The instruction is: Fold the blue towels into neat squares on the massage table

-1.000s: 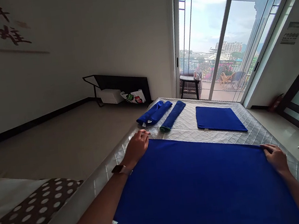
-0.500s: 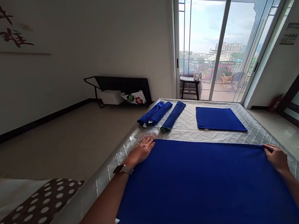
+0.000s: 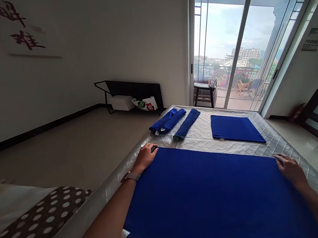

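A large blue cloth (image 3: pixel 215 197) lies spread flat in front of me. At its far left corner my left hand (image 3: pixel 145 158) has curled its fingers and thumb round the edge. My right hand (image 3: pixel 291 169) rests at the far right corner, fingers loosely apart and touching the hem. Beyond the cloth lie a folded blue cloth (image 3: pixel 235 128), a rolled blue cloth (image 3: pixel 187 124) and a bundle of folded blue cloth (image 3: pixel 167 121). A white tag (image 3: pixel 124 236) pokes out near my left forearm.
Everything blue lies on a quilted, silvery mattress (image 3: pixel 196 140). At the lower left is brown polka-dot bedding (image 3: pixel 35 223). A black-framed stand (image 3: pixel 135 89) with a white box (image 3: pixel 121 102) is by the wall. Sliding glass doors (image 3: pixel 225 45) stand at the far end.
My left hand went from lying flat to curling its fingers at the corner. My right hand has loosened its pinch and shifted slightly left. The view has turned slightly left.
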Demonstrator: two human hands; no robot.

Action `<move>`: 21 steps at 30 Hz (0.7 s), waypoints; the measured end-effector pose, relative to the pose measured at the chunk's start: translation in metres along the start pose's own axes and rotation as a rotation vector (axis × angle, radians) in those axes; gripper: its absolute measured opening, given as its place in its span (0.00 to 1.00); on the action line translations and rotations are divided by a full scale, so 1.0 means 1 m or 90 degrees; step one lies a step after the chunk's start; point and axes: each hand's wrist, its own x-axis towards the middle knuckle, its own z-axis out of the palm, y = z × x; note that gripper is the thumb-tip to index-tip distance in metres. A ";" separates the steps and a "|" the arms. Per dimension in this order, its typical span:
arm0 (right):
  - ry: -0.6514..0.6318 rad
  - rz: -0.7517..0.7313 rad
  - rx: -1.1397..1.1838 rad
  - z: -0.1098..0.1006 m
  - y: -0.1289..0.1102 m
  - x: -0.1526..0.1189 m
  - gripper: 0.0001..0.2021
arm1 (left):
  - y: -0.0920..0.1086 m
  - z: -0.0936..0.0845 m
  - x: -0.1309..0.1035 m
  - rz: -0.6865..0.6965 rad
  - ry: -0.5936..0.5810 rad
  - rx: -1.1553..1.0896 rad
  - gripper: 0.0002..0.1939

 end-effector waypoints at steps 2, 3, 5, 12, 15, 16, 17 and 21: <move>-0.020 0.012 -0.008 0.000 0.003 0.000 0.19 | 0.002 -0.001 0.001 -0.015 0.003 -0.004 0.13; -0.023 0.014 -0.011 0.000 0.005 0.000 0.19 | 0.002 -0.001 0.001 -0.021 0.004 -0.004 0.13; -0.021 0.019 -0.024 -0.001 0.007 0.000 0.20 | 0.003 -0.003 0.002 -0.034 0.008 -0.007 0.13; 0.017 0.017 -0.061 -0.005 0.003 0.002 0.19 | 0.008 -0.003 0.002 -0.020 0.033 0.028 0.12; -0.009 0.028 -0.071 -0.009 0.003 0.004 0.19 | 0.012 -0.003 -0.001 0.004 0.036 0.056 0.12; -0.019 0.035 -0.075 -0.010 0.003 0.005 0.19 | 0.014 -0.003 -0.002 0.015 0.037 0.063 0.13; -0.026 0.046 -0.081 -0.012 0.002 0.007 0.19 | 0.017 -0.003 -0.004 0.030 0.036 0.067 0.15; -0.004 0.034 -0.068 -0.020 -0.036 0.013 0.18 | 0.032 0.001 -0.011 0.110 0.000 0.056 0.17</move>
